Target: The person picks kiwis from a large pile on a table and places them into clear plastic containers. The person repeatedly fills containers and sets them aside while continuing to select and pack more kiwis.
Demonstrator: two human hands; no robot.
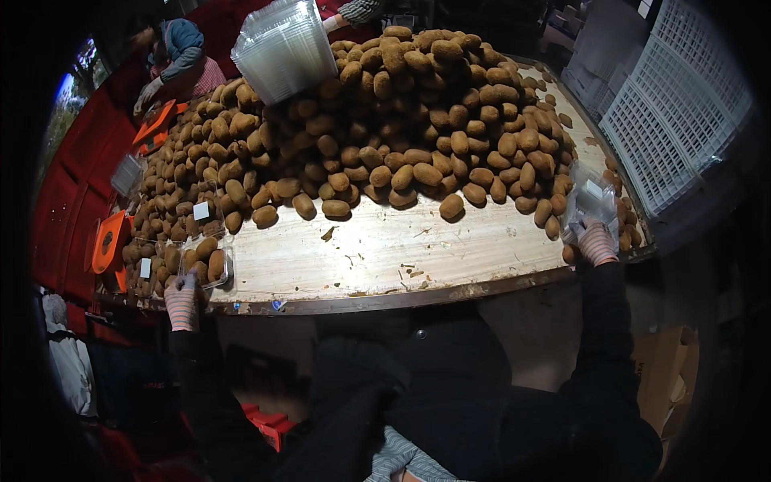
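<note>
My left hand, in a striped work glove, grips the near edge of a clear plastic clamshell box at the table's left front. Several kiwifruit lie inside that box. Next to it are closed clear boxes of kiwifruit with blank-looking white labels. At the right front, my right hand, gloved alike, holds clear plastic packaging with a white label on it; how many boxes it is cannot be told. Loose kiwifruit touch or lie close to it.
A large kiwifruit heap covers the back of the wooden table. A tall stack of clear boxes rests on it. Orange scales stand left, white plastic crates right. A co-worker bends at the far left; another's sleeve shows behind.
</note>
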